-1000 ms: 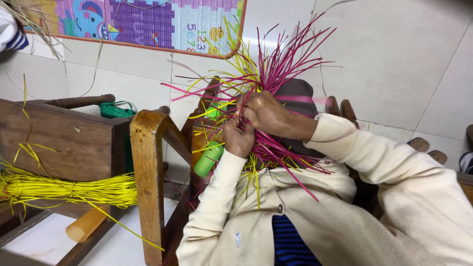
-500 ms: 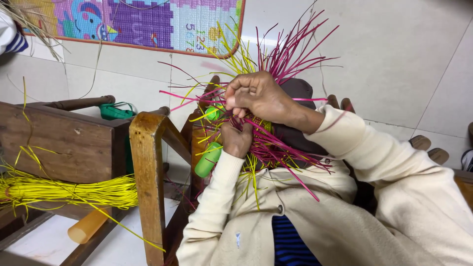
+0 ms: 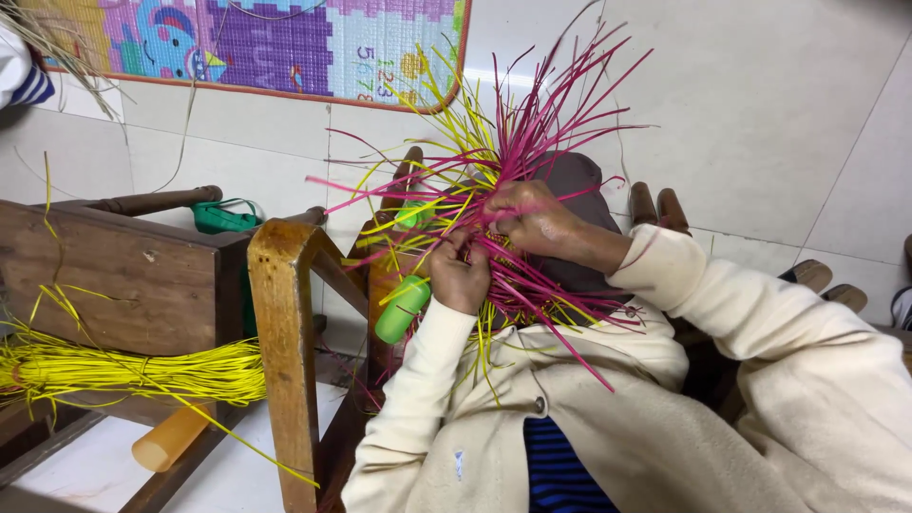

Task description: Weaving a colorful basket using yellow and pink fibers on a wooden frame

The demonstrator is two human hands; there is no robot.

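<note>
My right hand (image 3: 537, 218) has dropped from its raised pull half a second ago and pinches pink strips (image 3: 560, 104); my left hand (image 3: 461, 275) grips the woven bundle (image 3: 513, 285) on my lap — another strand seated, I judge.

From my feed I see long cream sleeves (image 3: 708, 313) covering both arms, soft and a little creased, ending in plain cuffs at the wrists. The same cream jacket (image 3: 570, 418) closes down the front with a small round button. A tiny pale-blue mark sits on its left side. Under it shows a dark blue striped top (image 3: 556, 470).
</note>
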